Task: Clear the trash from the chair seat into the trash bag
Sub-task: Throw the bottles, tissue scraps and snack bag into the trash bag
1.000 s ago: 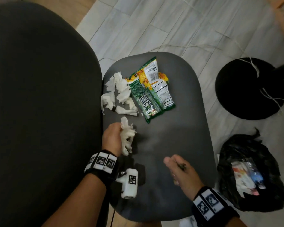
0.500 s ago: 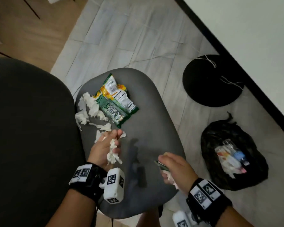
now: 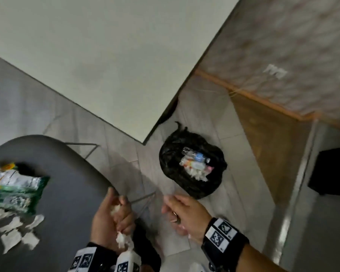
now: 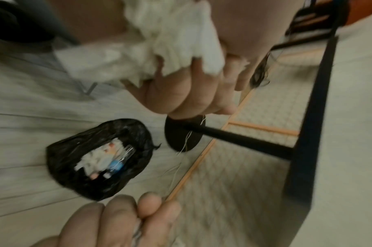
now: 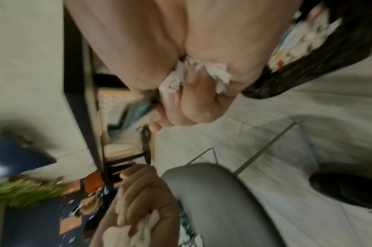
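My left hand [image 3: 114, 214] grips a crumpled white tissue wad [image 3: 124, 240] over the right edge of the grey chair seat [image 3: 67, 173]; the same tissue wad [image 4: 176, 43] fills the top of the left wrist view. My right hand [image 3: 183, 211] hangs past the seat over the floor, fingers curled round white paper scraps [image 5: 201, 75] and a dark wrapper piece [image 5: 142, 107]. The open black trash bag [image 3: 192, 165] lies on the floor beyond it, holding tissues and a plastic bottle. Green snack wrappers [image 3: 12, 189] and torn tissue bits [image 3: 18, 234] lie on the seat at left.
A white tabletop [image 3: 106, 55] with a dark edge overhangs the floor above the bag. A black round stand base [image 4: 185, 133] sits beside the bag. A dark box [image 3: 332, 171] stands at the right, past a metal floor strip.
The view has swung right toward the bag. Both hands have moved right off the middle of the seat, each still holding its trash; the left now sits at the seat's edge.
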Demonstrator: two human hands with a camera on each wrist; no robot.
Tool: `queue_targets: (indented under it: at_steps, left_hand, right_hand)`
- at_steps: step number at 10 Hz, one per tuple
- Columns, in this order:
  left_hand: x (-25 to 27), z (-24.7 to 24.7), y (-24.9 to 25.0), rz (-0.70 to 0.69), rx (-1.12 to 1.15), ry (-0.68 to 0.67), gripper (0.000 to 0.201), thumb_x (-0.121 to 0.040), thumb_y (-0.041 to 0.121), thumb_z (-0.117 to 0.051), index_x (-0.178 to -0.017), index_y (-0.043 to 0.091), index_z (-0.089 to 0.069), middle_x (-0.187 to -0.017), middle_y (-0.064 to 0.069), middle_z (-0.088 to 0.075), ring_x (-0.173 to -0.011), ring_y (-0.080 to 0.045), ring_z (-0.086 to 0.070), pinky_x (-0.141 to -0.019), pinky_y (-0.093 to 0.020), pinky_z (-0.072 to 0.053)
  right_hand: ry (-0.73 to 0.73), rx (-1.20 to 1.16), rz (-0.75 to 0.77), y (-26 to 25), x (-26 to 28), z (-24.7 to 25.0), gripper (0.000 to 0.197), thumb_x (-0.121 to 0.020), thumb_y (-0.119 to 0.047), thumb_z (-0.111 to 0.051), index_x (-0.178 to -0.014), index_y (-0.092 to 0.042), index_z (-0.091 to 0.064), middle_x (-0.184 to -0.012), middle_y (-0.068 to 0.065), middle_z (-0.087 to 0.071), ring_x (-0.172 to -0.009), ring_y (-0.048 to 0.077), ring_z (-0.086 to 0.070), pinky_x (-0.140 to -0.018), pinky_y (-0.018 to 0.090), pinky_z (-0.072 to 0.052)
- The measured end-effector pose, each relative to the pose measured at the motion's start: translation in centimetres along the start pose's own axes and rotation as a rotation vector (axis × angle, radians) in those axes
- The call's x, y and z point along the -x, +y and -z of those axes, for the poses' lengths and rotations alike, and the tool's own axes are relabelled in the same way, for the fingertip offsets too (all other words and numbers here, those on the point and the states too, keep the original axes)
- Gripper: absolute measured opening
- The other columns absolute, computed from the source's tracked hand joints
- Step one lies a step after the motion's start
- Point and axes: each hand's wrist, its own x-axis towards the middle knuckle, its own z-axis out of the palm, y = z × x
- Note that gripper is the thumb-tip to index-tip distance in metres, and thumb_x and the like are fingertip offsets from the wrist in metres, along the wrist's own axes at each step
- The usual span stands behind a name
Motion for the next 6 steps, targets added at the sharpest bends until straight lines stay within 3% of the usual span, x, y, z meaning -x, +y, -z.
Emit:
queue_targets:
  at_steps: [1,2,3,4,5,6]
  left_hand:
    - [-4.7,-2.2,-5.3,0.013,-0.114,0.195,0.042,-0.073,0.054,-0.066,-0.065,0.015,-0.053,-0.04,0.007,-0.017,-0.032,-0.009,-0.01,-0.034,-0.015,-0.021]
    - [-9.9,-2.4,-9.6,-0.011,-0.234,0.399,0.039,-0.083,0.053,-0.06,-0.067,0.019,-0.051,-0.042,0.007,-0.025,-0.031,-0.01,-0.021,-0.04,-0.016,-0.016]
    - [-14.9,-2.0,-12.6,-0.015,-0.311,0.49,0.021,-0.081,0.036,-0.054,-0.069,0.021,-0.047,-0.049,0.006,-0.032,-0.037,-0.013,-0.029,-0.04,-0.018,-0.025]
    - [-19.6,0.1,-14.2,-0.014,-0.316,0.523,0.014,-0.068,0.016,-0.048,-0.082,0.012,-0.051,-0.06,0.0,-0.044,-0.05,-0.019,-0.043,-0.053,-0.026,-0.037]
    - [-23.8,2.8,-14.7,-0.032,-0.318,0.561,0.033,-0.053,0.005,-0.046,-0.085,0.009,-0.052,-0.073,-0.004,-0.043,-0.061,-0.023,-0.043,-0.062,-0.034,-0.036]
    - [-26.9,4.6,-15.7,-0.01,-0.431,0.638,0.039,-0.051,-0.002,-0.039,-0.084,0.007,-0.058,-0.073,-0.005,-0.041,-0.063,-0.024,-0.041,-0.071,-0.037,-0.036]
  right_hand:
    - [0.252,-0.094,-0.087,4.0,-1.7,7.6,0.045,-0.092,-0.058,-0.054,-0.068,-0.019,-0.051,-0.053,0.001,-0.045,-0.039,0.015,-0.034,-0.044,0.02,-0.024]
    - [0.428,-0.148,-0.263,7.8,-5.1,14.8,0.047,-0.091,-0.059,-0.052,-0.072,-0.016,-0.049,-0.055,0.003,-0.045,-0.039,0.017,-0.036,-0.043,0.021,-0.024]
    - [0.508,-0.11,-0.353,10.4,-10.5,20.8,0.028,-0.09,-0.039,-0.059,-0.082,-0.013,-0.056,-0.07,0.005,-0.05,-0.053,0.022,-0.046,-0.053,0.028,-0.039]
    - [0.427,0.151,-0.255,12.4,-16.4,25.5,0.038,-0.086,-0.024,-0.068,-0.119,-0.007,-0.06,-0.107,0.013,-0.067,-0.091,0.03,-0.066,-0.078,0.036,-0.054]
    - [0.348,0.26,-0.25,12.8,-21.9,27.6,0.045,-0.091,-0.021,-0.063,-0.134,-0.006,-0.055,-0.13,0.013,-0.061,-0.113,0.033,-0.062,-0.081,0.033,-0.054]
    - [0.487,-0.012,-0.195,12.0,-27.1,28.5,0.05,-0.091,-0.024,-0.059,-0.138,-0.007,-0.05,-0.13,0.008,-0.058,-0.102,0.027,-0.064,-0.064,0.026,-0.056]
